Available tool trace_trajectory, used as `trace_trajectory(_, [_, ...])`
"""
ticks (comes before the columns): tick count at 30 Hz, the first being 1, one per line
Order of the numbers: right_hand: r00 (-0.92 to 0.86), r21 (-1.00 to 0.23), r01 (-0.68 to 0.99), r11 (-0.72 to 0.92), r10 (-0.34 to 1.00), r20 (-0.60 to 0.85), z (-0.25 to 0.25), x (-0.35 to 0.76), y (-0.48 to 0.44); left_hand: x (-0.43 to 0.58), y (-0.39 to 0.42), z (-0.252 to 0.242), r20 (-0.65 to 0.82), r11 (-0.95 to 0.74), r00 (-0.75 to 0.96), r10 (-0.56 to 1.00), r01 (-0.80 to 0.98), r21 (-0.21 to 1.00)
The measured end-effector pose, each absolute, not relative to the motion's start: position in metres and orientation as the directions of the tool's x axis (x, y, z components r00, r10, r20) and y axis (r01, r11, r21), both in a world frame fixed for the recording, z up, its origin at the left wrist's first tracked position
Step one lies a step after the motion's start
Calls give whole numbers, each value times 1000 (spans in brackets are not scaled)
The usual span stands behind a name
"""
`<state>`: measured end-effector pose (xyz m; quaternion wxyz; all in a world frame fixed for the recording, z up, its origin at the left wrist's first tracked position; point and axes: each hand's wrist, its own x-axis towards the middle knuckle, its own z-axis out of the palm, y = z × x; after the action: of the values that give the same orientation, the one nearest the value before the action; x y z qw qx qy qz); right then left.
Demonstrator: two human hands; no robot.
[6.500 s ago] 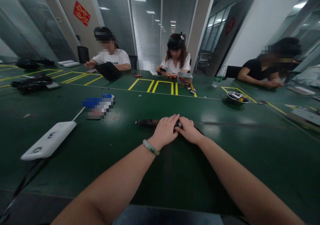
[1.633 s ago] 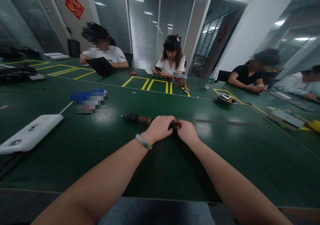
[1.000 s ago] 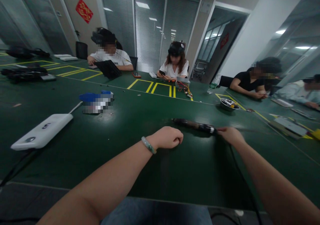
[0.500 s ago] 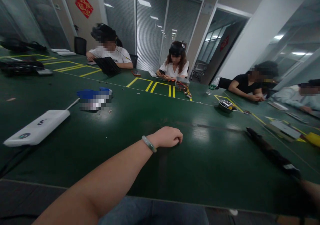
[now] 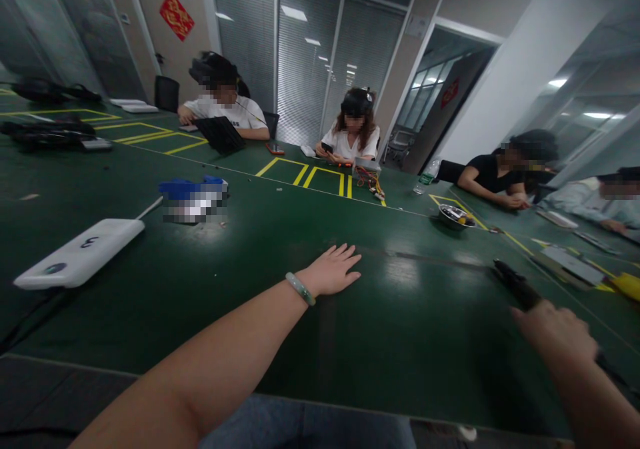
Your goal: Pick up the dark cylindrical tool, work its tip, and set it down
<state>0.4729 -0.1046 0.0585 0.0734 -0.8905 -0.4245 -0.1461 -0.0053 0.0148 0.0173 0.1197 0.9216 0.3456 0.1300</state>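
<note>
My left hand lies palm down on the green table, fingers spread and holding nothing. A pale green bangle circles that wrist. At the right, my right hand is closed over the middle of a long, slim black folded umbrella. One end of the umbrella points away from me past the fingers; much of the rest is hidden beneath the hand and forearm.
A white power bank with a cable lies at the left, near a blue-and-white packet. Farther off are a metal bowl, a plastic bottle and bundled wires. Several people sit around the table.
My left hand has opened from a loose fist into spread fingers. My right hand has come in from the lower right and closed over the umbrella. The view has shifted slightly.
</note>
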Motion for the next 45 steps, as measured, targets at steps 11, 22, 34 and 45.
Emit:
trace_trajectory(11, [-302,-403,814,418,897,322,35,144,-22,-2,12,13,151,-770,755,638,622,142])
trace_trajectory(22, [-538,-631,593,499,829,150,32,191,-14,-1,16,13,122,-739,735,667,633,229])
trace_trajectory(34, [-549,-628,572,528,815,185,27,191,-10,-1,16,14,114,-736,737,666,626,259])
trace_trajectory(45, [296,-419,907,-31,754,587,12,288,29,-8,13,23,91,-721,741,665,606,336])
